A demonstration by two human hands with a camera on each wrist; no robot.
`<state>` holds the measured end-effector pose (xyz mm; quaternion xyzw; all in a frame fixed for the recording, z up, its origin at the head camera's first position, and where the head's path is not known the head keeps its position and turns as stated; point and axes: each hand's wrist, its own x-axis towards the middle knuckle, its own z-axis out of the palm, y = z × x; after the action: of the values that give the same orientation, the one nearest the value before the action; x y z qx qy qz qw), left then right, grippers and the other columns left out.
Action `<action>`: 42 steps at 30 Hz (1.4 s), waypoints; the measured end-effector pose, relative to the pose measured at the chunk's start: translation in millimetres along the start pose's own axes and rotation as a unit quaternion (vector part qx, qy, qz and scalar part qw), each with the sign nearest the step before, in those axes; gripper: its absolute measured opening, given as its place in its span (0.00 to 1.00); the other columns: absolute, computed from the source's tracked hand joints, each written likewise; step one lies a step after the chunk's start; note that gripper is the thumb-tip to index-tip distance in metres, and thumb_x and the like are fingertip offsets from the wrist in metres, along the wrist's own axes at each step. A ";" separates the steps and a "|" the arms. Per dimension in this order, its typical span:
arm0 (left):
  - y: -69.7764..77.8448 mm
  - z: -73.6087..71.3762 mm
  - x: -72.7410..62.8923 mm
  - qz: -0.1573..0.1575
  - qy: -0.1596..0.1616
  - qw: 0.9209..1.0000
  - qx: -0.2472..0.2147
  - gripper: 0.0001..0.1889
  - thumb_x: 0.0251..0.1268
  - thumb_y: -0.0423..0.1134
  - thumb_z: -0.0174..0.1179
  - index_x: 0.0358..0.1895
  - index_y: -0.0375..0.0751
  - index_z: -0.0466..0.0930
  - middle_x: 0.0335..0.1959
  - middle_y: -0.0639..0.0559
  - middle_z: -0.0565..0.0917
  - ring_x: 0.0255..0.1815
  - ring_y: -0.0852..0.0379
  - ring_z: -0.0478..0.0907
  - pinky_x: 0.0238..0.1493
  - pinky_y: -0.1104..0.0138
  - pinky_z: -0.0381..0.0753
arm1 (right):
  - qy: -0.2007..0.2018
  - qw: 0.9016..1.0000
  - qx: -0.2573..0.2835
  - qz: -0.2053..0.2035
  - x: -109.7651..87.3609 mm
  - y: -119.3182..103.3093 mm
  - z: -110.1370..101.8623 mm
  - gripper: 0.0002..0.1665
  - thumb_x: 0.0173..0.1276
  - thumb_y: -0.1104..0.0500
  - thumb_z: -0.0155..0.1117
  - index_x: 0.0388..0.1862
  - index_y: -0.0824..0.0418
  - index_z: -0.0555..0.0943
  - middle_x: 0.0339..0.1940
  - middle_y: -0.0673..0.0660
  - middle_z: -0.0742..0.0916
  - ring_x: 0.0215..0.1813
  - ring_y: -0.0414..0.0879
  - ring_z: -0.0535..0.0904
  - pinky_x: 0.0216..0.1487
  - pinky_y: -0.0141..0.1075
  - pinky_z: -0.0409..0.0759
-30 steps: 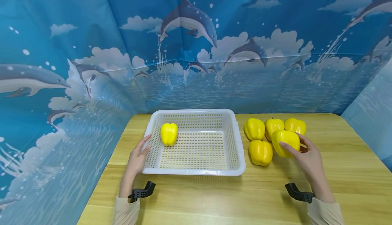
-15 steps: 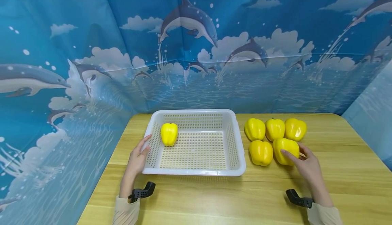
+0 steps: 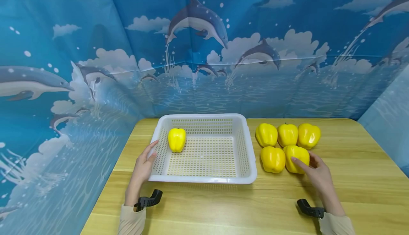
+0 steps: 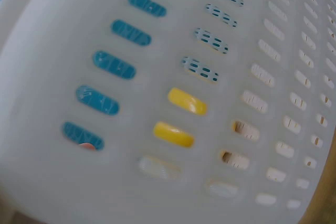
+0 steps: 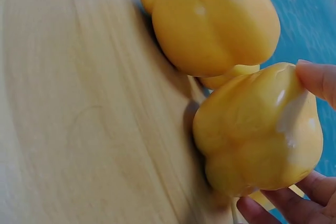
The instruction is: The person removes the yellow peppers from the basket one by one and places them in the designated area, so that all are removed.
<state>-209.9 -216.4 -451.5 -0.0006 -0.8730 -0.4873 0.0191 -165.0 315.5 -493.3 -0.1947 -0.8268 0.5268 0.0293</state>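
Observation:
My right hand (image 3: 319, 173) holds a yellow bell pepper (image 3: 295, 159), thumb on one side and fingers on the other. In the right wrist view this bell pepper (image 5: 257, 129) sits close to the table, and the fingers reach under its lower side. My left hand (image 3: 142, 165) touches the left side of a white plastic basket (image 3: 204, 179), with its index finger and thumb spread at the rim. Inside the basket at the left lies one yellow bell pepper (image 3: 176, 140). The left wrist view is filled by the slotted basket wall (image 4: 42, 77), a fingertip showing through one slot.
Several more yellow bell peppers stand right of the basket: a front one (image 3: 273, 159) beside the held one, and a back row with a left pepper (image 3: 266, 135), a middle pepper (image 3: 287, 135) and a right pepper (image 3: 309, 136). A dolphin-print curtain (image 3: 204, 96) borders the wooden table (image 3: 223, 210).
My right hand has lowered the bell pepper toward the table, then shifted it slightly left, next to the front pepper. The left hand and the basket have stayed in place.

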 end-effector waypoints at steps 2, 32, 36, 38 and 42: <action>0.2 -0.3 0.0 0.000 0.000 1.000 -0.001 0.23 0.76 0.36 0.42 0.72 0.52 0.60 0.69 0.38 0.63 0.54 0.42 0.73 0.51 0.50 0.72 | -0.006 1.000 0.000 -0.003 0.5 0.6 0.7 0.57 0.63 0.35 0.59 0.75 0.67 0.48 0.71 0.73 0.58 0.67 0.67 0.55 0.62 0.60 0.58; -2.9 0.1 2.5 0.009 0.007 1.000 0.001 0.23 0.76 0.36 0.43 0.71 0.51 0.61 0.70 0.38 0.62 0.64 0.39 0.64 0.60 0.45 0.64 | 0.044 0.947 -0.021 -0.318 -8.6 -125.5 55.1 0.24 0.69 0.51 0.61 0.57 0.66 0.76 0.56 0.64 0.78 0.59 0.60 0.69 0.51 0.56 0.65; -2.3 1.1 3.3 0.007 0.006 1.000 -0.001 0.23 0.76 0.36 0.43 0.71 0.52 0.61 0.70 0.38 0.62 0.62 0.39 0.67 0.57 0.45 0.67 | 0.002 0.931 -0.028 -0.365 -7.1 -149.2 77.6 0.20 0.67 0.53 0.63 0.53 0.65 0.79 0.52 0.62 0.80 0.56 0.59 0.71 0.51 0.54 0.67; -1.8 1.6 3.4 0.006 0.008 1.000 0.000 0.23 0.76 0.36 0.42 0.71 0.52 0.61 0.70 0.38 0.62 0.61 0.39 0.68 0.56 0.46 0.68 | -0.018 0.924 -0.029 -0.381 -6.8 -159.9 88.6 0.19 0.67 0.54 0.63 0.51 0.64 0.80 0.50 0.61 0.81 0.53 0.57 0.73 0.50 0.53 0.69; -2.1 2.0 3.0 0.006 0.014 1.000 0.001 0.23 0.75 0.35 0.43 0.71 0.51 0.62 0.69 0.37 0.63 0.60 0.39 0.68 0.56 0.46 0.68 | -0.073 0.917 -0.032 -0.391 -8.0 -179.3 108.2 0.16 0.67 0.53 0.63 0.47 0.62 0.81 0.45 0.57 0.84 0.47 0.52 0.77 0.50 0.50 0.72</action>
<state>-213.0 -215.8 -454.3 0.0013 -0.8731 -0.4864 0.0341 -237.3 153.4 -381.8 0.1822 -0.8534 0.4592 0.1663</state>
